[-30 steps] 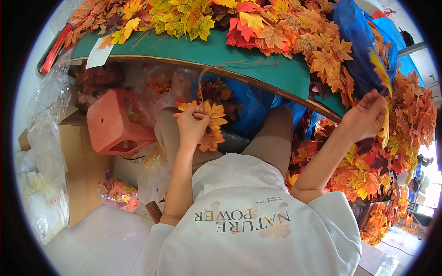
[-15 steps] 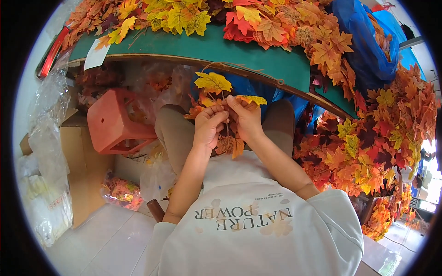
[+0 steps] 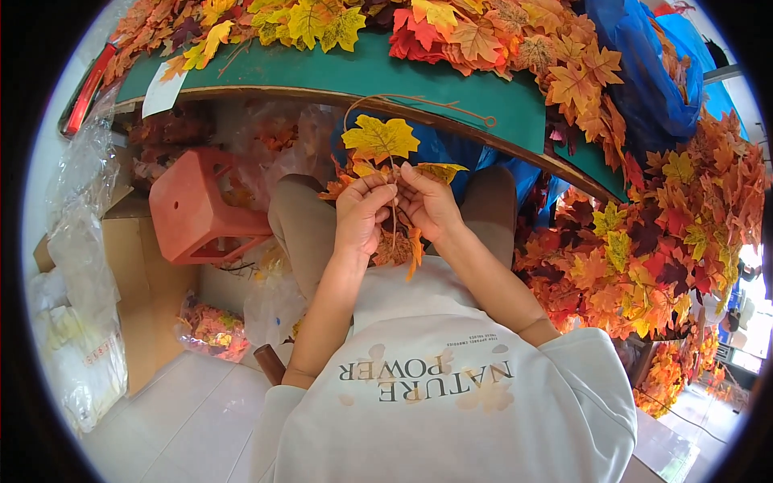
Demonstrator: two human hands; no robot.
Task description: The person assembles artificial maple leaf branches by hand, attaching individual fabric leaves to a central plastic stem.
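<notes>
Above my lap both hands meet at a thin brown stem of an artificial maple-leaf garland (image 3: pixel 412 98). My left hand (image 3: pixel 359 216) is closed, thumb and fingers pinching the stem. Just beside it, my right hand (image 3: pixel 432 204) pinches there too, thumb uppermost. A yellow maple leaf (image 3: pixel 380 138) stands up beyond the fingertips, and another yellow leaf (image 3: pixel 444 171) shows behind my right hand. Orange leaves (image 3: pixel 392 251) hang below the hands. The stem's far part arches over the table edge and ends in a small loop. My fingers hide the exact joint between leaf and stem.
Ahead, a green-topped table (image 3: pixel 322 78) bears heaps of artificial leaves (image 3: pixel 475 36). A blue plastic bag (image 3: pixel 644 80) stands at its right, above a large leaf pile (image 3: pixel 636 249). On the left are a red plastic stool (image 3: pixel 181 211), a cardboard box (image 3: pixel 149 298) and clear bags (image 3: pixel 80 322).
The upright yellow leaf now faces up more fully and sits slightly farther right. The stem's arch has risen a little over the table edge. Both hands stay pinched together, shifting only slightly.
</notes>
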